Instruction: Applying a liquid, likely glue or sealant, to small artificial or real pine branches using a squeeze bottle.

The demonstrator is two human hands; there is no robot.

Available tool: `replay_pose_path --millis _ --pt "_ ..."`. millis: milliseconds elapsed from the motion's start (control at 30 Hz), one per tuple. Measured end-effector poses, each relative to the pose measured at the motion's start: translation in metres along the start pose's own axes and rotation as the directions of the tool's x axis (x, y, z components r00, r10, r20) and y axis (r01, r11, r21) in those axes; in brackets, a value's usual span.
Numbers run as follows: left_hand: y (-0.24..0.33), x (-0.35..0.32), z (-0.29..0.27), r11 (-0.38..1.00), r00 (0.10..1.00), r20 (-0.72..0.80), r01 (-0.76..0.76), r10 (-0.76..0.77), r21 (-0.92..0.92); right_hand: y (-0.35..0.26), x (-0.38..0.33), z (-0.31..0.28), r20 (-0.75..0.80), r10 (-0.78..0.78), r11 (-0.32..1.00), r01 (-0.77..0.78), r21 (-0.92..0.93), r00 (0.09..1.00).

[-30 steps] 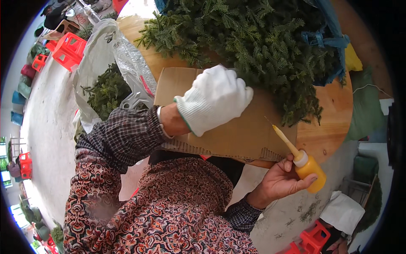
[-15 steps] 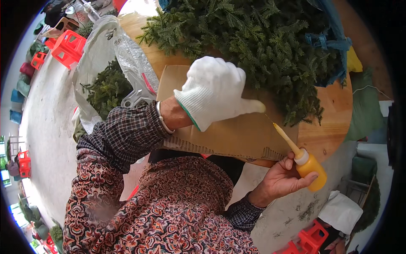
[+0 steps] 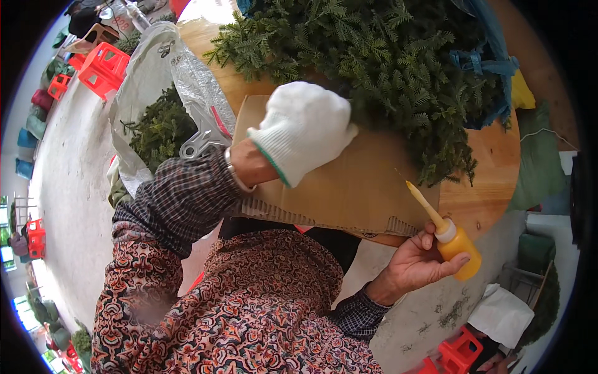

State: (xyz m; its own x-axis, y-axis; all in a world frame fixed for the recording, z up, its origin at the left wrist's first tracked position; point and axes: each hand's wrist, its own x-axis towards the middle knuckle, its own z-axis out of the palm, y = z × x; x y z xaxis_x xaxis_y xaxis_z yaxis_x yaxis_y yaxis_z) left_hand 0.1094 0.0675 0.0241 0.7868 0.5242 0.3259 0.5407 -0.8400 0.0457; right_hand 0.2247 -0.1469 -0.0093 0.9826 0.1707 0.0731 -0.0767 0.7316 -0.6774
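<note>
My left hand (image 3: 308,124), in a white knit glove with a green cuff edge, is closed above a sheet of brown cardboard (image 3: 358,187). Its fingertips are hidden, so whatever they hold, if anything, does not show. At the table's near right edge, my bare right hand (image 3: 414,265) grips a yellow squeeze bottle (image 3: 461,252). The bottle has a white collar and a long, pale yellow nozzle. That nozzle is tilted up and left over the cardboard, and a thin line reaches out from its tip. Beyond the hands lies a heap of green fir sprigs (image 3: 380,62).
Blue sheeting (image 3: 492,37) borders the heap on a round wooden table (image 3: 489,168). To the left, a whitish plastic bag (image 3: 140,75) holds more greenery. Red stools (image 3: 103,68) stand on the floor at far left, and another red stool (image 3: 461,349) at lower right.
My left hand has drawn slightly left, away from the nozzle tip, and its outstretched thumb has folded in. The right hand and bottle have barely moved.
</note>
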Motion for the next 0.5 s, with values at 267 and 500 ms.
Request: replay_pose_path --millis 267,500 --pt "-0.04 -0.051 -0.011 0.99 0.991 -0.047 -0.126 0.129 0.059 0.004 -0.002 0.004 0.026 0.016 0.998 -0.014 -0.059 1.0" --pt "-0.058 -0.075 -0.006 0.964 0.981 -0.131 -0.17 0.145 -0.206 0.013 -0.018 0.012 0.016 0.024 0.999 -0.024 -0.035 1.0"
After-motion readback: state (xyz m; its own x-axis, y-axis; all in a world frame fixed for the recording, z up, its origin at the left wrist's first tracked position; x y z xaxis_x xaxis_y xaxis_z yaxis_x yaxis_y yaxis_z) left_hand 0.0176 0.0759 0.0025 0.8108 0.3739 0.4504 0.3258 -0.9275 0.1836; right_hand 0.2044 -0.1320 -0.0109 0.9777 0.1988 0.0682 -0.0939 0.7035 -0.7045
